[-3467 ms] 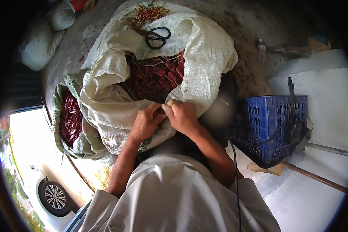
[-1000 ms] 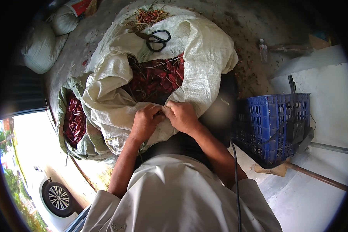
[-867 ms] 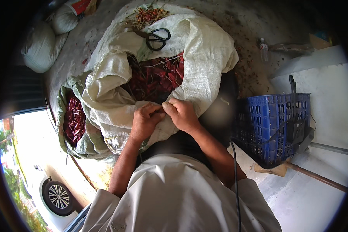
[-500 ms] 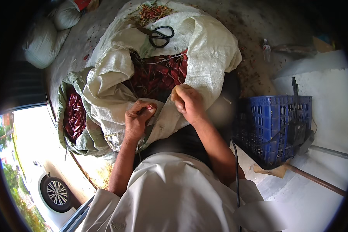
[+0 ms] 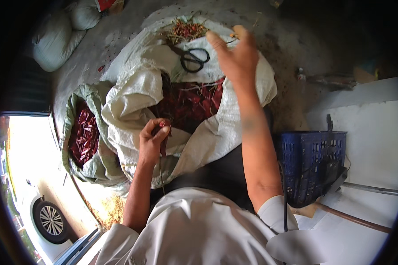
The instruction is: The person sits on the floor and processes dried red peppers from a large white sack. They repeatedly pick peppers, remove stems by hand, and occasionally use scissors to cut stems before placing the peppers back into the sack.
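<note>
My left hand [image 5: 150,140] is closed on a dried red chili [image 5: 163,147], held over the near side of a big white woven sack [image 5: 132,99]. More dried red chilies [image 5: 192,106] lie in the sack's mouth. Reaching to the far side, my right hand [image 5: 239,55] has its thumb and fingers apart; a thin dark bit, perhaps a stem, shows by the fingertips. Left of that hand is a heap of stems and red scraps [image 5: 188,31] on the sack's far fold. Black-handled scissors [image 5: 194,59] rest on the sack between heap and mouth.
A second sack [image 5: 70,150] holding dried red chilies stands at the left. Full white sacks [image 5: 53,42] sit at the far left. To my right are a blue plastic crate [image 5: 314,163] and a brown pole [image 5: 353,217]. A black cord [image 5: 284,198] hangs by my right arm.
My right hand has moved from beside the left one up and away to the stem heap, and its fingers have spread. The left hand still holds a chili, its body now showing below.
</note>
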